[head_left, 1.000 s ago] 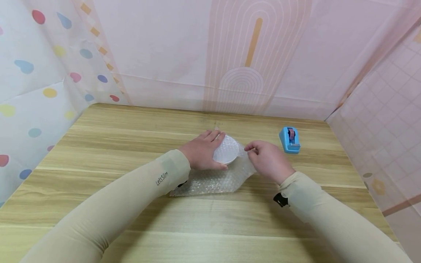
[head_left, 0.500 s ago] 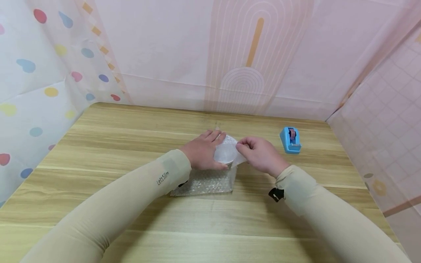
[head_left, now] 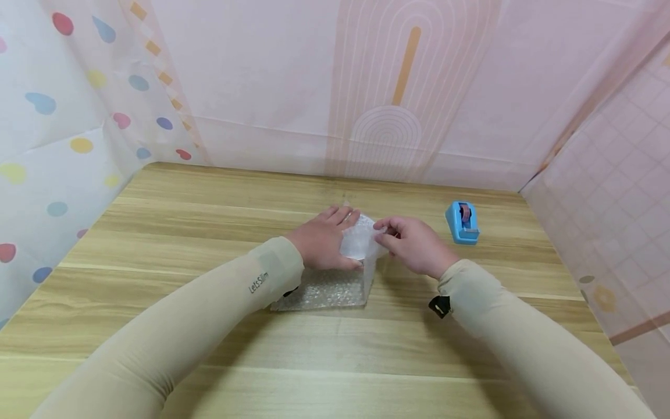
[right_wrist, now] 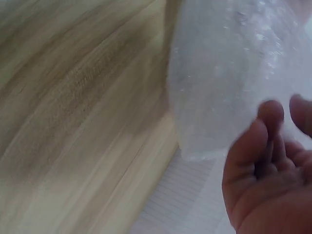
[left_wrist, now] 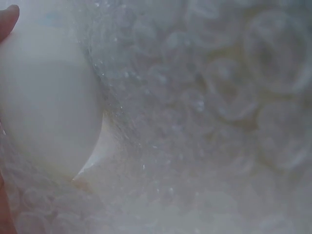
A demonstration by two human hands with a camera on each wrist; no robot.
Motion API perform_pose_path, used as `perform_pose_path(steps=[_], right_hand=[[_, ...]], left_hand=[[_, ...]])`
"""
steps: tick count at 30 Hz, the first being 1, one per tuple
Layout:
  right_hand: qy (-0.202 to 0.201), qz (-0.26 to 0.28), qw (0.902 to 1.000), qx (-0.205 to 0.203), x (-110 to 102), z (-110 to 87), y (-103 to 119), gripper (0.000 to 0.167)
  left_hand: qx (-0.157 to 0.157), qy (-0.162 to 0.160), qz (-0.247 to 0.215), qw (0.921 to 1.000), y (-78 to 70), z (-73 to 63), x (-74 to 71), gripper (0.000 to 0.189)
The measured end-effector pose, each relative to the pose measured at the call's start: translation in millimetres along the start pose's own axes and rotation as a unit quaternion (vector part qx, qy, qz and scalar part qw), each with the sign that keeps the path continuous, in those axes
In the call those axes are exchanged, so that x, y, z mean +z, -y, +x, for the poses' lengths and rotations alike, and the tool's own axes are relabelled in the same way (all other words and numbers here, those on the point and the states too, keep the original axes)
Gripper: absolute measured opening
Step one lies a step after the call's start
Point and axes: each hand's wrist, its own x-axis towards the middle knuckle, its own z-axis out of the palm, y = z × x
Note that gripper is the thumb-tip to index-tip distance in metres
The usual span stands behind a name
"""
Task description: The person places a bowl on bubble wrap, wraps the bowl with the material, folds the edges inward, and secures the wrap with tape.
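Observation:
A smooth white round object stands under and within clear bubble wrap on the wooden table. Its kind is hard to make out through the wrap. My left hand rests on it from the left, fingers spread toward the back and thumb along the front. On the other side, my right hand pinches the raised edge of the wrap between thumb and fingers, over the object's right side. In the right wrist view, a curved flap of bubble wrap rises beside the curled right fingers.
A blue tape dispenser with a pinkish roll sits at the back right of the wooden table. Patterned cloth hangs behind the table and along both sides.
My right hand has moved left, drawing the right-hand flap of bubble wrap up and over the white object. The left hand has stayed in place.

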Motion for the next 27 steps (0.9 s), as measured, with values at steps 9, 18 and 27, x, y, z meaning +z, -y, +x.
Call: perform_pose_path(steps=[9, 18, 27], right_hand=[[-0.082, -0.068, 0.9939, -0.025, 15.1, 15.7, 6.3, 0.024], [-0.107, -0.139, 0.9811, -0.082, 31.4, 31.1, 4.8, 0.018], [-0.191, -0.231, 0.9294, -0.215, 45.9, 35.6, -5.2, 0.009]], left_hand=[[0.030, -0.007, 0.001, 0.9995, 2.6, 1.8, 1.8, 0.110], [-0.007, -0.040, -0.152, 0.9875, 6.9, -0.6, 4.2, 0.134], [-0.001, -0.044, -0.173, 0.9840, 9.4, 0.0, 4.4, 0.136]])
